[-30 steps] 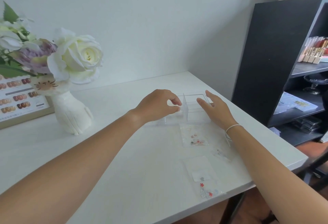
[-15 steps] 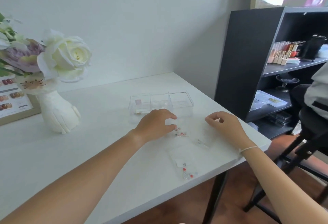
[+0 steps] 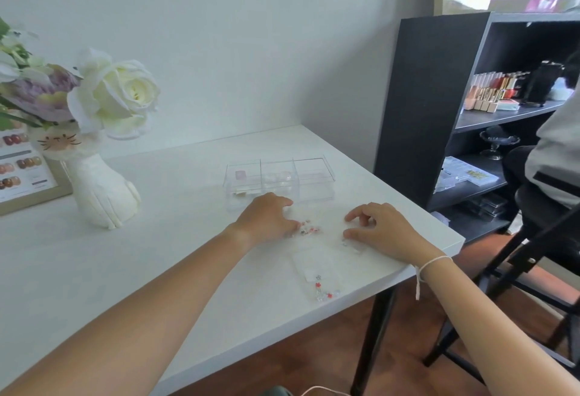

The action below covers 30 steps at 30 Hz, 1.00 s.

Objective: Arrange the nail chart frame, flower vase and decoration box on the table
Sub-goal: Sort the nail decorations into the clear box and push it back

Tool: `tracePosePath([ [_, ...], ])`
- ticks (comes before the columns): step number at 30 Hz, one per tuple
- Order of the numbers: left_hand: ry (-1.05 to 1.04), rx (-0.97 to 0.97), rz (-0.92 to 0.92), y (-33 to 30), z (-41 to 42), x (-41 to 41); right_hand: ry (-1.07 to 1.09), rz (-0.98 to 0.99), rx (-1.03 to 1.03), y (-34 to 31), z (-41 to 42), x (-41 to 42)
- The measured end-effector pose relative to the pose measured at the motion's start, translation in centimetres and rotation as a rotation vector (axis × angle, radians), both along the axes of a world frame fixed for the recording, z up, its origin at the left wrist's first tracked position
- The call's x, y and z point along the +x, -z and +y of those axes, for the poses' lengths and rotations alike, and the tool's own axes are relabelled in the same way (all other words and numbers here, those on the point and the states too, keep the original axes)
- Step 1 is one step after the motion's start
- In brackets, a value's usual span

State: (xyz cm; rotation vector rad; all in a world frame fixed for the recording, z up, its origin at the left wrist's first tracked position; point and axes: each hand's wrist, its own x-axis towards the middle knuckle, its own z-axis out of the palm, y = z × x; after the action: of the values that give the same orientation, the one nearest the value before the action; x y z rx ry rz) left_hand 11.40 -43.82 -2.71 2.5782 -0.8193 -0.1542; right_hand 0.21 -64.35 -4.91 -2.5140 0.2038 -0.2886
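On the white table [image 3: 163,270], the clear box [image 3: 279,180] (three compartments) sits at 12 o'clock from both hands. The left hand [image 3: 266,218] rests with fingers curled on a charm packet [image 3: 309,229]; the right hand [image 3: 381,231], loosely curled, touches another packet [image 3: 353,245]. Whether either pinches, I cannot tell. The vase [image 3: 100,195] stands at 9 o'clock, the frame [image 3: 28,188] behind it.

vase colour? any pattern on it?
White vase, with a thin dark cat-whisker face drawn near its neck. Head view, the only one, shows it clearly.
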Motion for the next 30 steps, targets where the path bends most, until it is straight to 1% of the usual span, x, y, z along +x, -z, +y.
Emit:
tracePosePath([
  [3, -0.018, -0.069, 0.077, -0.2, 0.1, -0.1, -0.023, -0.006, 0.089, 0.1, 0.2, 0.0],
  [10, -0.038, -0.229, 0.206, -0.7, 1.0, -0.6, 0.013, -0.152, 0.302, -0.4, -0.1, 1.0],
  [15, -0.044, -0.366, 0.271, -1.9, 2.1, -0.7, 0.027, -0.235, 0.444, -2.5, 0.2, 2.9],
  [23, -0.012, -0.500, 0.279, -3.4, 3.9, -0.6, 0.036, -0.311, 0.437, -7.1, 0.0, 8.0],
  [30, -0.019, -0.551, 0.260, -3.7, 5.2, -0.1, 0.006, -0.262, 0.332, -8.2, 0.7, 12.9],
])
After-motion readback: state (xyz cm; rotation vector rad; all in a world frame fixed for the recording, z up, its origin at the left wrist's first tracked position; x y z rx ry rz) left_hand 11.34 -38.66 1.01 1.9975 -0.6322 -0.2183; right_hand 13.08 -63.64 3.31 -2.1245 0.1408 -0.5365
